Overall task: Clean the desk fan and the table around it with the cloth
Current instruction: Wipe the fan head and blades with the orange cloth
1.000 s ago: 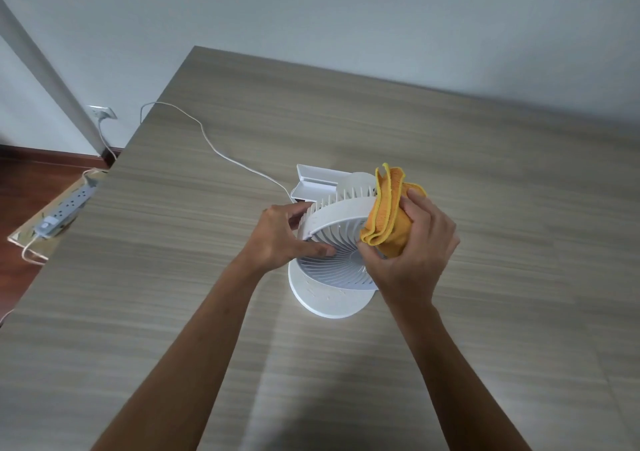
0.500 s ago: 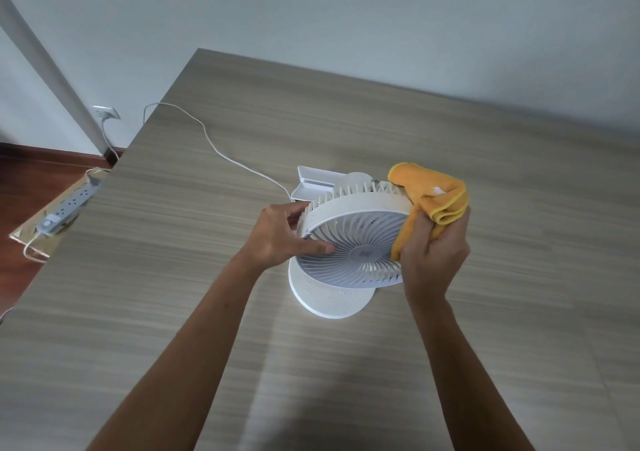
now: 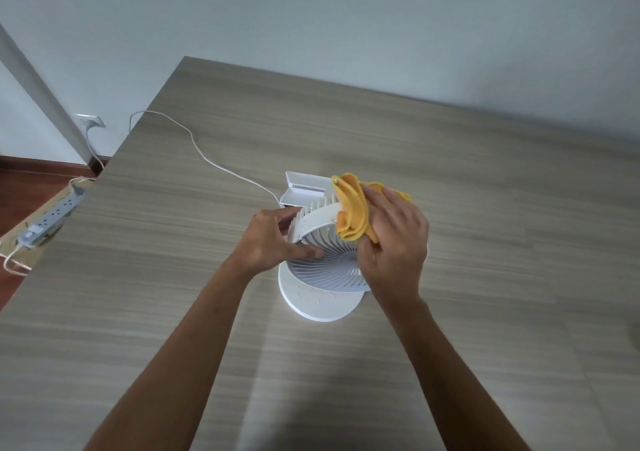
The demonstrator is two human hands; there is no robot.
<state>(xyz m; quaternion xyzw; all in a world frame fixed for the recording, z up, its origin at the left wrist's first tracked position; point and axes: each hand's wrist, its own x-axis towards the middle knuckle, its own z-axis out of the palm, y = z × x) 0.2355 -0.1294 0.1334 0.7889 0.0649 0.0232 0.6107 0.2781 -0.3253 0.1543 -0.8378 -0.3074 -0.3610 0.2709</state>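
Wood-grain counter (image 3: 485, 173) carries the fan (image 3: 322, 260); left hand (image 3: 273, 242) fingers clamp its rim, right hand (image 3: 398, 242) fingers clutch the cloth (image 3: 353, 215). Wipe along ribs, brace firmly.

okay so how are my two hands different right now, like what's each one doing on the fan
The right hand is closed on the bunched orange cloth, pressing it onto the top of the desk fan's rim; the left hand holds no cloth. The left hand grips the fan's left edge bare, thumb lying across the front grille, while the right hand sits over the fan's upper right. Both touch the fan's head, and both are bare.
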